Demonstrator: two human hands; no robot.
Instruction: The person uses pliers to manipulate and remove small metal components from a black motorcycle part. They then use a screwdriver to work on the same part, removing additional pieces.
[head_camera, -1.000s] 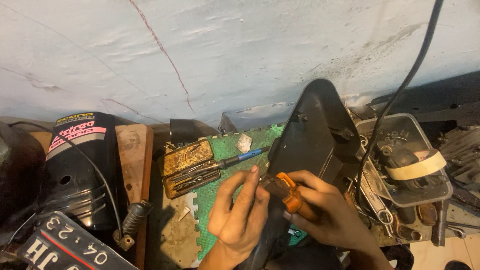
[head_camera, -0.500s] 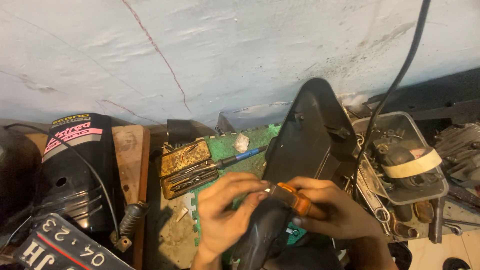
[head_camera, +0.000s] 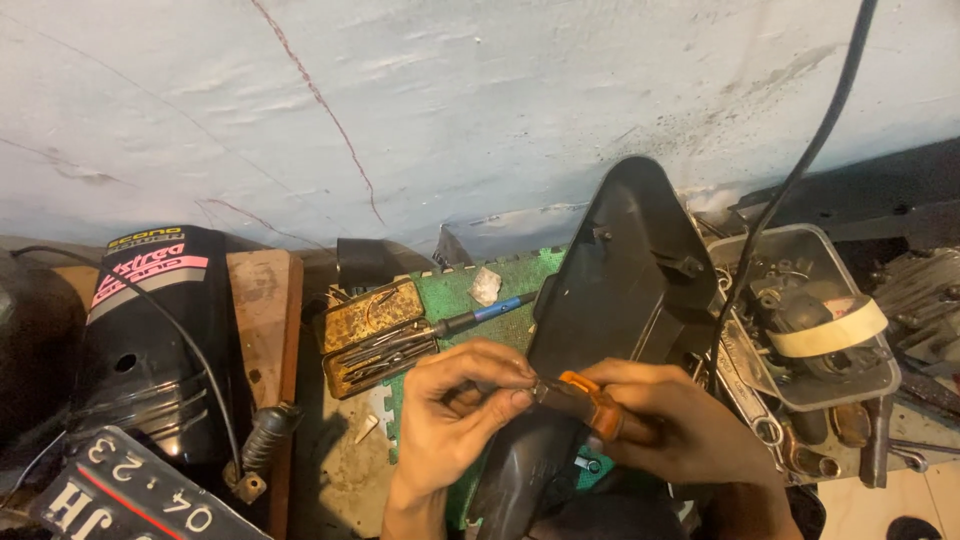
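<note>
The right hand (head_camera: 690, 430) grips an orange-handled tool (head_camera: 590, 405) by its handle; the left hand (head_camera: 455, 420) pinches its tip, probably to steady it, both low in front of a propped black panel (head_camera: 620, 270); left on the worktop (head_camera: 340, 470) stands a black cover (head_camera: 150, 330) with a pink label band.

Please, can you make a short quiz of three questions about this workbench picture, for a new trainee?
1. True or false: the right hand grips an orange-handled tool.
2. Which colour is the mat under the work? A red, B green, C white.
3. What lies in the grey tray on the right beside small metal parts?

Key:
1. True; the left hand pinches its tip, against the black plastic panel.
2. B.
3. A roll of pale tape.
</note>
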